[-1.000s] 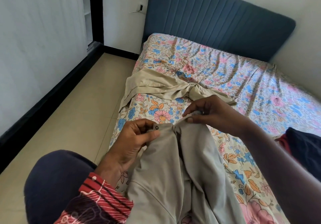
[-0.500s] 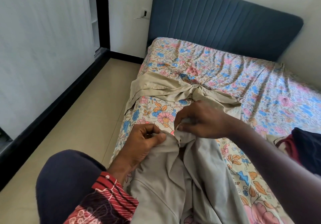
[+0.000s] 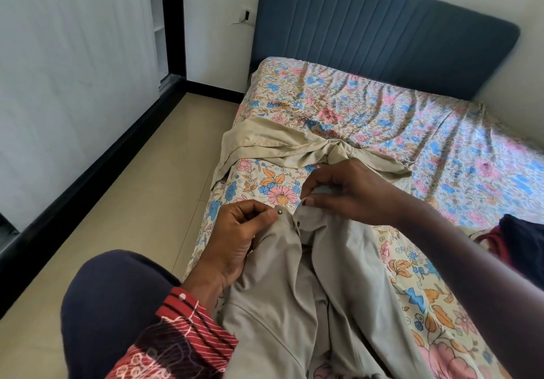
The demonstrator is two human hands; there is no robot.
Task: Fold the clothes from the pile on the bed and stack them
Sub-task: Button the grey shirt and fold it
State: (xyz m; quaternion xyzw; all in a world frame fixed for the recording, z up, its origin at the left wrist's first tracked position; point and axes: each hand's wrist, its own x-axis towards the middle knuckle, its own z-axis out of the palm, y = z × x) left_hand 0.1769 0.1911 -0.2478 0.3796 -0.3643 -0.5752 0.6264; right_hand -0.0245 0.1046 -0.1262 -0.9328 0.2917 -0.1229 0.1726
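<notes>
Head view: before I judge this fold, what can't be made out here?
- Grey trousers: lower legs cut off by the bottom edge, head view.
- Waistband's right side: hidden under the right hand; the left hand pinches the side with the button.
- Dark clothes pile: cut off by the right edge and the forearm.
- Beige garment: bunched, type unclear.

Lettering, labels, brands, numbers, signs: none legible from where I look. The metal snap (image 3: 279,210) on the beige trousers (image 3: 294,305) I hold is too small to show any marking.
</notes>
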